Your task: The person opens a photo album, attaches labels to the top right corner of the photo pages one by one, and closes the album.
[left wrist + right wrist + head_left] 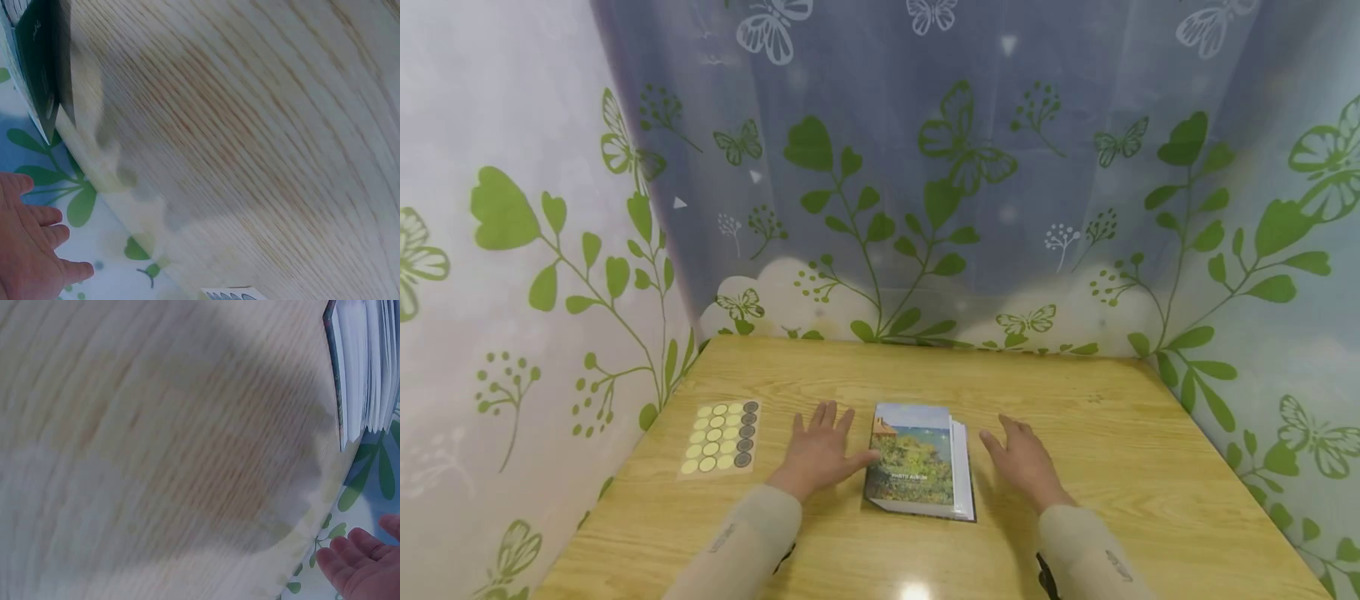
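Observation:
A closed photo album [919, 461] with a seaside picture on its cover lies flat in the middle of the wooden table [1090, 450]. My left hand [820, 450] lies flat on the table just left of the album, fingers straight, thumb touching the album's left edge. On the album's right, a small gap away, my right hand [1022, 460] rests flat with its fingers spread. The left wrist view shows my left fingers [28, 250] and the album's dark spine [39, 62]. The album's page edges [365, 369] and my right fingertips [356, 565] show in the right wrist view.
A sheet of round yellow and grey stickers [721, 437] lies at the table's left side. Curtains printed with green leaves and butterflies [925, 192] close in the table at the back, left and right. The table's front edge is near my sleeves.

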`<act>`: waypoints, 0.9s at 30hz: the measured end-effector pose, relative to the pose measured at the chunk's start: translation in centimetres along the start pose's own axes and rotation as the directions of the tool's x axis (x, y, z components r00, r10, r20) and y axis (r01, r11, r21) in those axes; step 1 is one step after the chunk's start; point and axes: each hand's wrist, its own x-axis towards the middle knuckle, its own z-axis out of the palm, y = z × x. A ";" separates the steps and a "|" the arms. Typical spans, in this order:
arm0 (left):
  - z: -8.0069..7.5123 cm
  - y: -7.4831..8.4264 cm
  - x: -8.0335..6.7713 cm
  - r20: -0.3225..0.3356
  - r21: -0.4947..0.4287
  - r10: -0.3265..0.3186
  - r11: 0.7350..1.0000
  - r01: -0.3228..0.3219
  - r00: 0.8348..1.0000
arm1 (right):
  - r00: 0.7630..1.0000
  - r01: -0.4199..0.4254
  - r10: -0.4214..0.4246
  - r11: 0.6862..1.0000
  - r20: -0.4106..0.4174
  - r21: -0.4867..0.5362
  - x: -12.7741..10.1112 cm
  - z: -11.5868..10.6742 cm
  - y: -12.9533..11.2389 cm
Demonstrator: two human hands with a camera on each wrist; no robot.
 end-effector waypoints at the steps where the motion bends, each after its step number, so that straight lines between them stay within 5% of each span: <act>1: 0.0 0.1 0.0 0.005 -0.007 0.004 1.000 -0.004 1.000 | 1.000 -0.003 0.003 1.000 0.001 0.017 0.0 0.0 -0.1; 20: 0.0 4.3 -0.1 0.050 -0.076 0.132 0.989 -0.128 0.990 | 0.999 0.005 0.004 0.974 -0.036 0.224 -0.9 1.7 -1.6; 27: 0.6 5.6 -0.2 0.072 -0.020 0.181 0.983 -0.180 0.981 | 0.999 -0.027 0.033 0.966 -0.020 0.258 -1.7 2.1 -2.2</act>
